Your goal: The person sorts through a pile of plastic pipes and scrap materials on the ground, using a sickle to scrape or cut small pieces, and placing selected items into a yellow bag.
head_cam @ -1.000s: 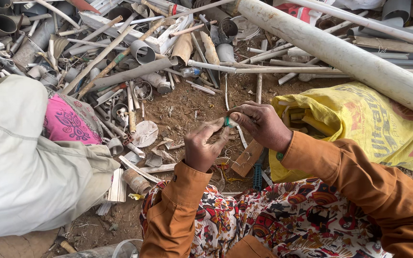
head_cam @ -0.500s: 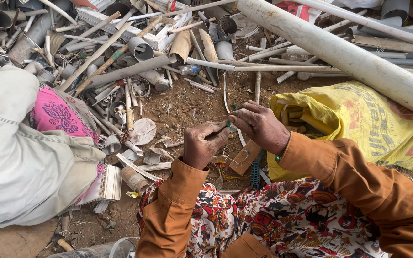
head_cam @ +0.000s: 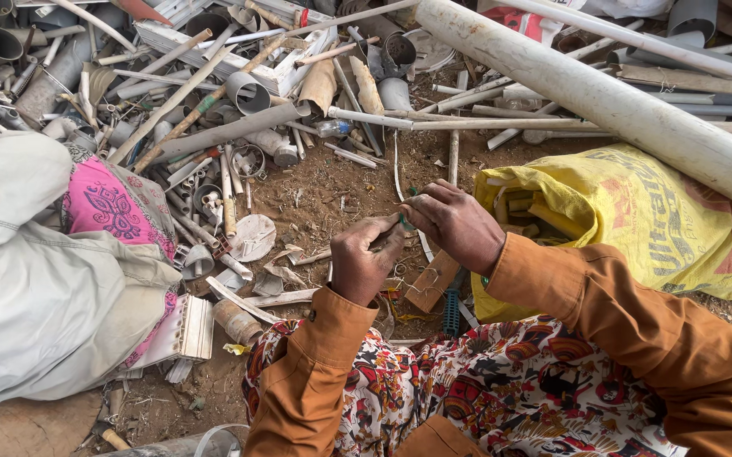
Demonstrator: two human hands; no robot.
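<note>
Bare dirt ground (head_cam: pixel 332 190), strewn with scrap, spreading out ahead of the hands. Beyond them, a wide heap of grey and white plastic pipe offcuts (head_cam: pixel 214 110), tubes and strips lying crosswise. Above and to the right of the hands, a long thick pale pipe (head_cam: pixel 603 97) slanting across the scene, thinner rods behind it. To the left of the hands, a big off-white sack (head_cam: pixel 27 279) with a pink patterned cloth (head_cam: pixel 116 207) tucked against it. To the right, just beside the right forearm, a yellow woven bag (head_cam: pixel 603 211), open-mouthed, short pipe pieces showing inside. Below the hands, a lap in bright floral fabric (head_cam: pixel 501 389), orange sleeves on both arms. Under the hands, on the dirt, a brown wooden block (head_cam: pixel 429 283) and a dark green ridged piece (head_cam: pixel 452 309), touching or nearly so. Left hand (head_cam: pixel 364 258) curled shut around a small thin piece (head_cam: pixel 401 222), greenish at its tip, most of it hidden in the fist. Right hand (head_cam: pixel 455 220) meeting the left, fingertips pinched narrow on that same piece, just above the ground and right in front of the lap.
</note>
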